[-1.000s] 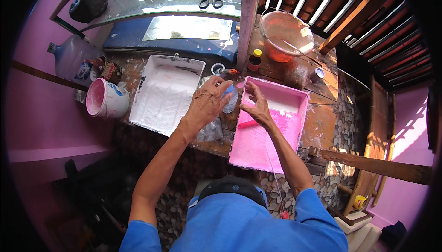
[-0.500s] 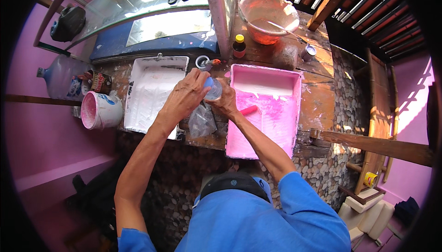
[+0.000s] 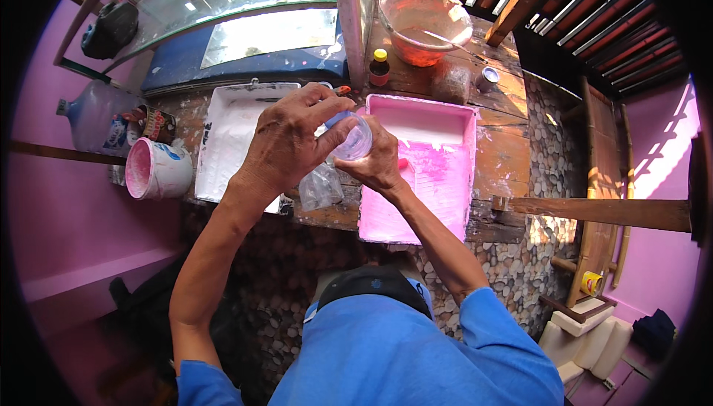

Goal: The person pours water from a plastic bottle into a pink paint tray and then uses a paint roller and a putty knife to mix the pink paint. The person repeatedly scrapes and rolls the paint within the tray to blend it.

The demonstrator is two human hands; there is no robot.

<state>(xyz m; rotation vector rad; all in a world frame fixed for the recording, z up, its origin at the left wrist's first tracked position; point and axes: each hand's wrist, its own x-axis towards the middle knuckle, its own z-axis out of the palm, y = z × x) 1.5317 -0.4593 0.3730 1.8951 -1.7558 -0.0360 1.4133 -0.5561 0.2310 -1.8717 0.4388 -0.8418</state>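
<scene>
Over the table's front, between two paint trays, I hold a small clear plastic jar [image 3: 355,143]. My right hand [image 3: 380,155] wraps round its side. The fingers of my left hand [image 3: 291,125] pinch a pale blue lid [image 3: 339,119] at the jar's top; they hide most of it, and whether it is fully off I cannot tell. A crumpled clear plastic bag [image 3: 321,188] lies below my hands. On the left is a white-coated tray [image 3: 223,139]; on the right, a pink-painted tray [image 3: 466,176] holds a pink roller [image 3: 405,166], partly behind my right hand.
Behind the trays stand a yellow-capped bottle [image 3: 379,69], a stained bucket [image 3: 423,31] with a stick across it, and a small open can [image 3: 487,78]. At left are a white paint pail [image 3: 167,172] and a large water jug [image 3: 93,120]. A wooden beam [image 3: 594,211] juts in at right.
Both hands have risen closer with the jar. My left hand has shifted over the jar's top, and the blue lid is now tilted and mostly covered by its fingers.
</scene>
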